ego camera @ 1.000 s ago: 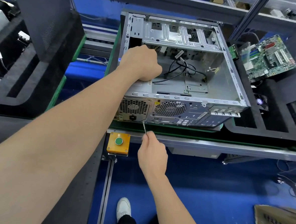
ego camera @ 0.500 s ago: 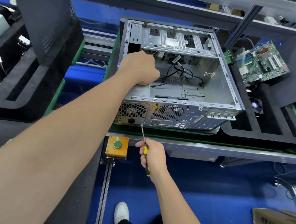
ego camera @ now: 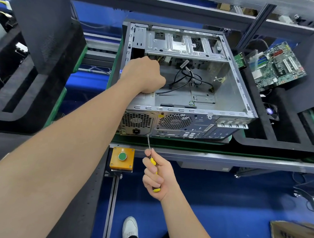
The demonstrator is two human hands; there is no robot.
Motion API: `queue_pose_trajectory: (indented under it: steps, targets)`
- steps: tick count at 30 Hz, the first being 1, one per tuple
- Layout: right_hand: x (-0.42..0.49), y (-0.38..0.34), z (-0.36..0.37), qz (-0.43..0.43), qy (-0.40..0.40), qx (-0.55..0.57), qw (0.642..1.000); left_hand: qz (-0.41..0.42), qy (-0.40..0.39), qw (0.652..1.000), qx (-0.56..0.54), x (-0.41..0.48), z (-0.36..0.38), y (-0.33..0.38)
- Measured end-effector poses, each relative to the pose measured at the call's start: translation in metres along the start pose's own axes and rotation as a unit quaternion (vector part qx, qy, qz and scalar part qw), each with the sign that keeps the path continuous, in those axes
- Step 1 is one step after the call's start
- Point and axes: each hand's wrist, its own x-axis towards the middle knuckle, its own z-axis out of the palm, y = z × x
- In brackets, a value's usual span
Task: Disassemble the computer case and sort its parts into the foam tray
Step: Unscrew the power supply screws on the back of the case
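An open silver computer case (ego camera: 233,94) lies on its side on the green conveyor, rear panel toward me. The power supply (ego camera: 136,122) sits in its near left corner. My left hand (ego camera: 144,75) reaches inside the case, fingers curled over the top of the power supply; what it holds is hidden. My right hand (ego camera: 156,174) grips a yellow-handled screwdriver (ego camera: 151,155). The tip touches the rear panel's bottom edge beside the power supply. Loose black cables (ego camera: 186,78) lie on the case floor.
A green motherboard (ego camera: 277,65) rests in the black foam tray (ego camera: 283,137) at right. Another black foam tray (ego camera: 31,85) stands at left. An orange box with a green button (ego camera: 122,156) hangs on the bench rail. A cardboard box (ego camera: 296,237) lies on the blue floor.
My right hand has slid down the screwdriver, so its yellow handle now shows. The tip stays at the rear panel's bottom edge. My left hand stays on the power supply.
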Motion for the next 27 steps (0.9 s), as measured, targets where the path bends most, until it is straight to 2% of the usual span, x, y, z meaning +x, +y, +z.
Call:
queue_pose_trajectory:
  steps: [2,5,7,8,9,10,11,13,14,15,16,18,19,20,21,24,25,27]
  targets:
    - [0.001,0.003,0.003,-0.007,0.009,0.032,0.999,0.0,0.001,1.0,-0.001,0.0,0.001,0.0]
    - [0.001,0.002,0.009,-0.05,0.099,-0.107,0.988,0.002,0.0,1.0,-0.005,0.001,0.002,0.0]
    - [0.0,0.002,0.014,-0.096,0.16,-0.228,0.956,0.002,0.0,1.0,-0.009,0.001,0.002,0.0]
    - [-0.001,0.003,0.016,-0.12,0.188,-0.29,0.931,0.002,0.0,1.0,-0.01,0.001,0.002,0.0]
    - [0.0,0.005,0.02,-0.146,0.221,-0.369,0.891,0.002,0.0,1.0,-0.01,0.001,0.002,0.0]
    - [0.001,0.006,0.024,-0.172,0.259,-0.467,0.828,0.002,0.001,1.0,-0.01,0.001,0.002,-0.001]
    - [0.002,0.008,0.027,-0.19,0.298,-0.575,0.738,0.002,0.001,1.0,-0.01,0.001,0.002,0.0]
    - [0.006,0.015,0.029,-0.189,0.357,-0.756,0.515,0.001,0.002,1.0,-0.009,-0.001,0.002,0.0]
    - [0.007,0.02,0.029,-0.191,0.383,-0.796,0.428,0.0,0.003,1.0,-0.012,-0.001,0.001,0.001]
    - [0.008,0.024,0.03,-0.204,0.398,-0.81,0.379,-0.001,0.002,1.0,-0.014,-0.002,0.001,0.001]
    - [0.009,0.027,0.03,-0.215,0.403,-0.814,0.359,-0.003,0.0,1.0,-0.015,-0.002,0.0,0.001]
    - [0.009,0.029,0.029,-0.229,0.41,-0.807,0.358,-0.006,-0.003,1.0,-0.013,-0.004,-0.002,0.002]
    - [0.009,0.029,0.029,-0.233,0.409,-0.798,0.375,-0.007,-0.004,1.0,-0.011,-0.005,-0.003,0.002]
    - [0.008,0.027,0.029,-0.24,0.403,-0.781,0.412,-0.007,-0.006,1.0,-0.009,-0.006,-0.004,0.002]
    - [0.007,0.025,0.029,-0.245,0.394,-0.751,0.47,-0.007,-0.008,1.0,-0.009,-0.007,-0.004,0.002]
    - [0.004,0.015,0.032,-0.213,0.353,-0.594,0.691,-0.009,-0.01,1.0,-0.011,-0.009,-0.005,0.003]
    - [0.003,0.01,0.032,-0.187,0.34,-0.539,0.747,-0.009,-0.011,1.0,-0.011,-0.009,-0.004,0.003]
    - [0.0,0.003,0.029,-0.144,0.287,-0.443,0.837,-0.01,-0.011,1.0,-0.01,-0.008,-0.005,0.003]
